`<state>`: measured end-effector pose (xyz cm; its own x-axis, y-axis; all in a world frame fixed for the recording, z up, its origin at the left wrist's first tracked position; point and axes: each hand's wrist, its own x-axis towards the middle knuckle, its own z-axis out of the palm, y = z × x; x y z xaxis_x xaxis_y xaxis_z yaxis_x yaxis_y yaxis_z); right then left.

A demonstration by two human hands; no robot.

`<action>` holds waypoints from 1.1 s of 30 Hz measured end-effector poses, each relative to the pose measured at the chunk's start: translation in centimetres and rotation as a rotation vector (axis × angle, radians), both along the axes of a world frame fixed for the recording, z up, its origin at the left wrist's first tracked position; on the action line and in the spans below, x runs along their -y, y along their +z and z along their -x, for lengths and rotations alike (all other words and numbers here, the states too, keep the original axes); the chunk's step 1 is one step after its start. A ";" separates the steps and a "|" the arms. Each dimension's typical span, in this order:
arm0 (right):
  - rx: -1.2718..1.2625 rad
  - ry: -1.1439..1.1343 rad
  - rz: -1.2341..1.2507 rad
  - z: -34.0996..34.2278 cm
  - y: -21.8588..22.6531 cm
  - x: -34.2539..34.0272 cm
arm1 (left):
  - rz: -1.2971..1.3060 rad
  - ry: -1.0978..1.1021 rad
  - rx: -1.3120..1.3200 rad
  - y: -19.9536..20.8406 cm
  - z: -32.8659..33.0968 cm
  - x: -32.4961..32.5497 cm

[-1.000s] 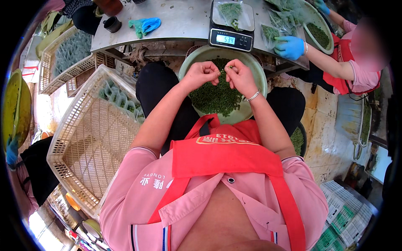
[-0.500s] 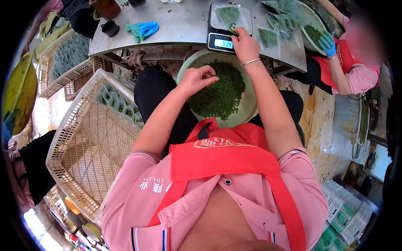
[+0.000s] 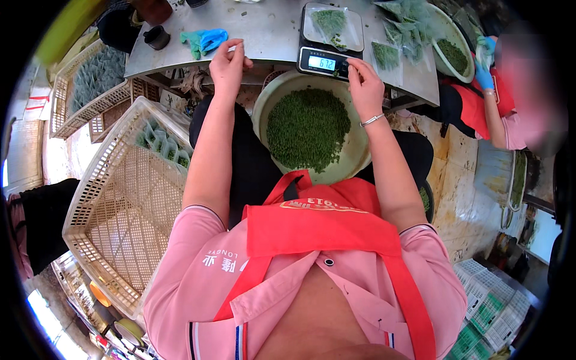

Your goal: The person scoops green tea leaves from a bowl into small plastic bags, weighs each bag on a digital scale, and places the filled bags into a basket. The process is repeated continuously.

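Note:
My left hand (image 3: 228,67) is raised in front of the table's edge, beside a crumpled blue glove (image 3: 205,42). Its fingers are curled in; anything inside them is hidden. At the right end of the scale's display is my right hand (image 3: 366,87), thumb and fingertips pinched together, contents too small to make out. On the digital scale (image 3: 354,37) lies a clear plastic bag (image 3: 329,23) partly filled with small green peppercorn-like grains, with a few loose grains (image 3: 338,41) by its mouth. Between my knees a pale round basin (image 3: 359,144) holds a heap of the same grains (image 3: 307,129).
More filled bags (image 3: 408,27) lie right of the scale on the metal table (image 3: 264,36). A slatted plastic crate (image 3: 120,222) with several bags stands at my left, another crate (image 3: 96,84) beyond. A co-worker's gloved hand (image 3: 485,73) is beside a second basin (image 3: 441,51).
My left hand has moved from above the basin up and left to the table's edge. My right hand has drawn back from the bag to the display's right end. The display reading has changed.

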<state>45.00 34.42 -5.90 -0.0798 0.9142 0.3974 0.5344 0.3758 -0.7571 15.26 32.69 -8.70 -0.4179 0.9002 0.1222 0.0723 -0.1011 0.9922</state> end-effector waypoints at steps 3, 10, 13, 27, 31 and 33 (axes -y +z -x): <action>0.146 -0.004 -0.152 1.2 -0.5 -2.3 | 0.024 0.034 0.014 -0.3 -1.2 0.3; 0.773 0.033 -0.117 4.7 4.6 -6.4 | 0.060 0.015 -0.551 0.3 -3.8 1.2; 0.888 0.226 -0.184 7.4 7.7 -5.1 | -0.110 0.169 -0.894 1.5 -4.2 1.3; 0.756 0.474 -0.015 12.6 6.8 2.2 | 0.122 0.101 -1.058 -0.1 -3.7 2.4; 0.911 0.465 0.105 12.5 3.9 0.6 | -0.031 0.041 -1.060 -0.8 -4.4 1.7; 0.744 0.522 0.046 11.2 3.4 0.1 | 0.068 0.018 -1.000 -0.6 -4.8 1.5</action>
<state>33.75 34.30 -2.54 -0.7094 0.7036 0.0422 0.6615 0.6852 -0.3048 20.06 31.19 -9.28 -0.1650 0.9129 0.3733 0.8776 -0.0369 0.4780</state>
